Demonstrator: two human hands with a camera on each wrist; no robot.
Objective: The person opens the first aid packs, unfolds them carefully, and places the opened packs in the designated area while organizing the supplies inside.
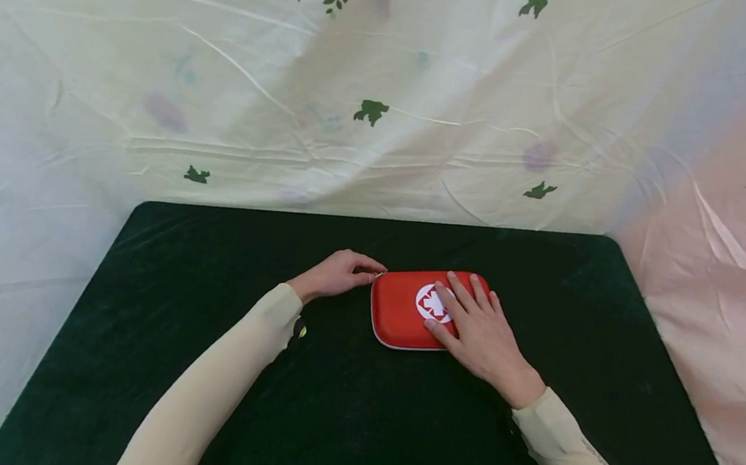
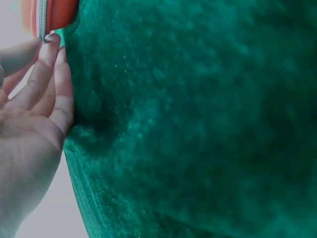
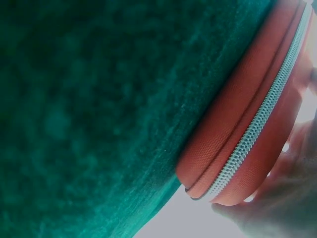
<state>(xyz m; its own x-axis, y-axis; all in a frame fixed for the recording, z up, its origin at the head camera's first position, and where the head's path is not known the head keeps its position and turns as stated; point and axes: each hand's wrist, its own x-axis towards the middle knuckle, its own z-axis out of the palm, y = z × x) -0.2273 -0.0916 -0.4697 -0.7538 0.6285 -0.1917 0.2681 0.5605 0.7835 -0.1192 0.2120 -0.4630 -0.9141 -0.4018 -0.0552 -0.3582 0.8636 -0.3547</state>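
Pinching a zip tab with left grip, steadying the seemingly still-closed case with spread right grip near bench's far edge.

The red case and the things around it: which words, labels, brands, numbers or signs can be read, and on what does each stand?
No word, brand or number can be read.
Sign: a round white emblem with red inside, on top of the red case; the right hand partly covers it.
Faint marks on the right sleeve: too blurred to tell whether they are writing.
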